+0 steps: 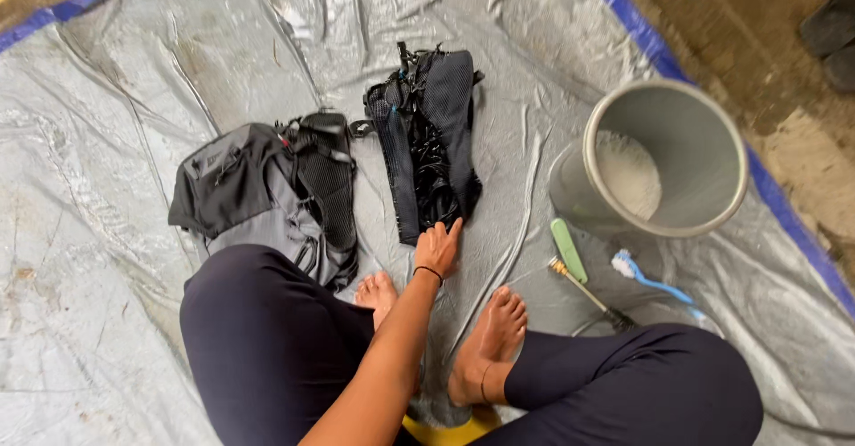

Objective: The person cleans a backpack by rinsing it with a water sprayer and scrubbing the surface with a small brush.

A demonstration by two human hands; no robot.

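At the left of the frame lies a grey and black backpack (258, 196), slumped on the silver tarp (98, 161) just above the person's left knee, its mesh straps turned toward the centre. Just right of it, in the upper middle of the frame, is a black mesh harness (427, 143), a long narrow piece whose long axis runs nearly straight up and down the frame, leaning slightly, with its near end toward the person. The one hand (436, 248) in view reaches up from the bottom centre between the knees, a dark band at its wrist; which arm it is I cannot tell for sure. Its fingers are spread and loose, fingertips touching the harness's lower end, not yet closed round anything. So the harness stretches directly away from that hand, up the frame, and the hand meets it end-on rather than across its length. The other hand is out of view. Two bare feet rest on the tarp just below the hand, with something yellow under the legs at the bottom edge. Farther right lie a pale green brush (568, 250) and a thin metal-tipped tool (588, 294), then a blue-handled brush (655, 281), all near the right knee and well apart from the hand. Above them, at the upper right, a grey bucket (704, 143) lies tipped on its side, its mouth facing the camera, with white powder inside.
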